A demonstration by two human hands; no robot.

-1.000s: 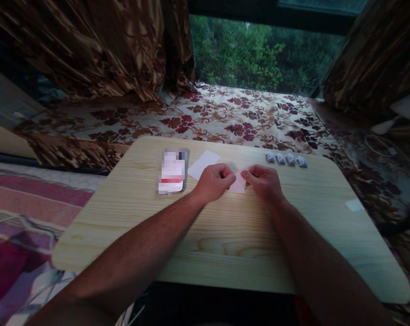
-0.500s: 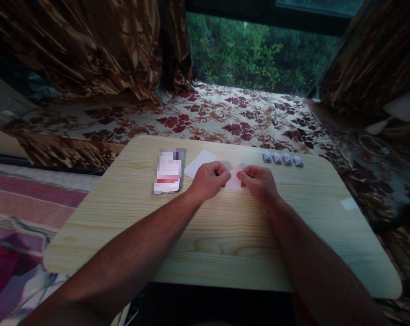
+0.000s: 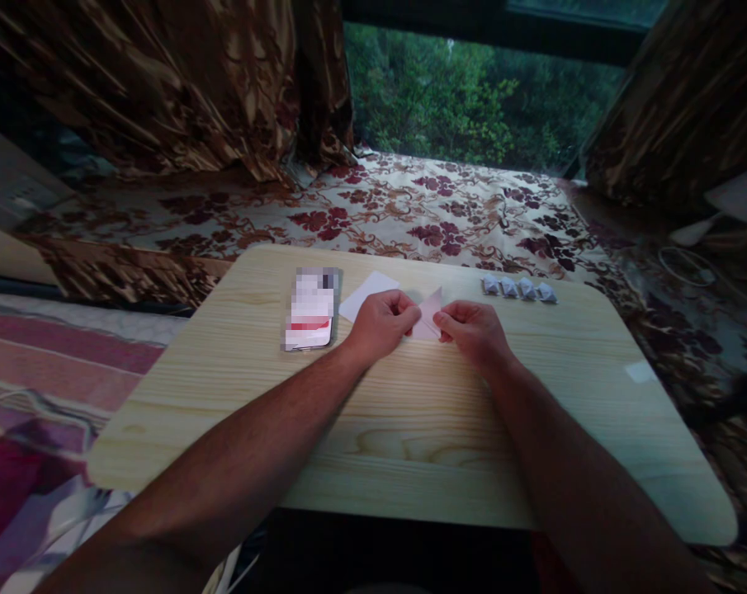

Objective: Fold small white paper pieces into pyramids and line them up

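Observation:
A small sheet of folded white paper (image 3: 428, 320) is held between both hands, just above the table, with one pointed corner standing up. My left hand (image 3: 384, 324) pinches its left side between thumb and forefinger. On its right edge, my right hand (image 3: 472, 326) grips in a similar pinch, fingers curled. Beyond my left hand lies a flat white sheet of paper (image 3: 368, 293), partly covered by that hand. Several small folded paper pieces (image 3: 518, 288) sit in a row to the far right of my right hand.
The light wooden table (image 3: 398, 462) carries a phone (image 3: 311, 309), its screen blurred out, left of my hands. A white patch (image 3: 640, 372) marks the right edge. Behind stands a ledge with flowered cloth (image 3: 435, 206); a striped bed cover (image 3: 57, 355) is at left.
The paper between my hands has shifted slightly, and its upper corner now looks narrower and more upright. Both hands keep their pinch. The whole view has moved a little.

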